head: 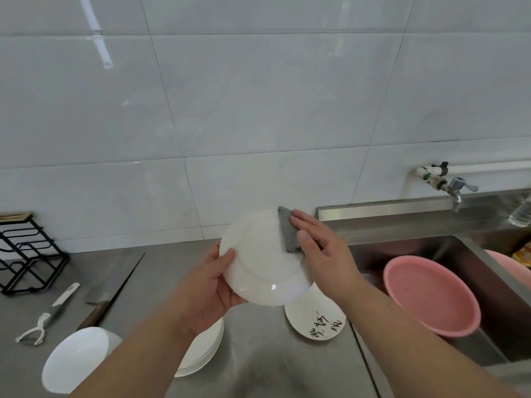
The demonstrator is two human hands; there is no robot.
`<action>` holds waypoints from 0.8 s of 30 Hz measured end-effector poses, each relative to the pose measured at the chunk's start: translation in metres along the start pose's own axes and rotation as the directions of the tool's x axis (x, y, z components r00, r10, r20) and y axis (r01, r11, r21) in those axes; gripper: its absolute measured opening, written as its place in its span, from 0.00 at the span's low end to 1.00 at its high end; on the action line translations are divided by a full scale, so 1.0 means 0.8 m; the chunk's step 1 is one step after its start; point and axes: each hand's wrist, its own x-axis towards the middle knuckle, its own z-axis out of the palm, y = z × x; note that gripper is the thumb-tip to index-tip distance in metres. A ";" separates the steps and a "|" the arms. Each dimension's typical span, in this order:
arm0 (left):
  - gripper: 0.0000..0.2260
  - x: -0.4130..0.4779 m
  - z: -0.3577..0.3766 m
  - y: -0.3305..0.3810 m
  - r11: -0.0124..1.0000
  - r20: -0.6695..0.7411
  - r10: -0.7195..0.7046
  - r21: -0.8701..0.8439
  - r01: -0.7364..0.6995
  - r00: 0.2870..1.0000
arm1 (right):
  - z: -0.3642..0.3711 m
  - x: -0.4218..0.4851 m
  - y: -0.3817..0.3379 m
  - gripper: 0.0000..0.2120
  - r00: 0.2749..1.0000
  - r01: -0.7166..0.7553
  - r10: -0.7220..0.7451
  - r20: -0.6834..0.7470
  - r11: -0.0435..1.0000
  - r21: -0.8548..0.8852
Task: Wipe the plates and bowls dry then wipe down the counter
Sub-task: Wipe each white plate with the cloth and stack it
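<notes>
L hand (209,285) w/ plate (261,262), underside toward camera.

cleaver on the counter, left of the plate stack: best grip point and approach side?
Grip the cleaver by its brown wooden handle, the end nearest the person. Come from above and from the near side: it lies flat, its blade points toward the wall, and bowls crowd the handle end.

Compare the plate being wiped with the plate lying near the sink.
The held plate is plain white; the counter plate carries black handwritten characters. The held plate is tilted in the air, gripped by the left hand while the right hand presses a grey cloth on it; the counter plate lies flat, untouched and partly hidden. Both are round and white.
</notes>
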 end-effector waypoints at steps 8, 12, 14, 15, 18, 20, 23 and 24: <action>0.19 0.009 0.004 -0.005 0.973 -0.103 0.122 -0.185 -0.140 0.987 | 0.058 -0.087 0.000 0.46 0.987 0.032 0.004 0.162 0.975 -0.221; 0.20 0.007 0.009 -0.007 0.970 -0.078 0.145 -0.183 -0.157 0.986 | 0.063 -0.060 -0.001 0.44 0.997 0.018 0.005 0.072 0.947 -0.321; 0.22 0.005 0.014 -0.007 0.966 -0.052 0.172 -0.187 -0.178 0.984 | 0.049 -0.028 -0.001 0.41 0.999 -0.036 0.032 -0.021 0.960 -0.278; 0.22 0.005 0.017 -0.007 0.963 -0.044 0.183 -0.195 -0.188 0.982 | 0.045 -0.021 -0.001 0.40 0.998 -0.045 0.030 -0.062 0.965 -0.258; 0.21 0.005 0.024 -0.007 0.955 -0.021 0.211 -0.209 -0.210 0.977 | 0.057 -0.047 -0.006 0.44 0.997 0.006 -0.023 -0.073 0.976 -0.217; 0.21 0.005 0.025 -0.010 0.961 -0.015 0.196 -0.198 -0.195 0.980 | 0.076 -0.084 -0.006 0.46 0.999 0.024 -0.027 -0.017 0.989 -0.147; 0.23 0.005 0.017 -0.013 0.975 -0.023 0.156 -0.155 -0.157 0.988 | 0.076 -0.091 0.004 0.44 1.000 0.008 -0.011 -0.028 0.996 -0.092; 0.23 0.005 0.013 -0.011 0.978 -0.029 0.144 -0.147 -0.147 0.989 | 0.067 -0.077 0.007 0.43 0.998 -0.006 -0.001 -0.063 0.994 -0.105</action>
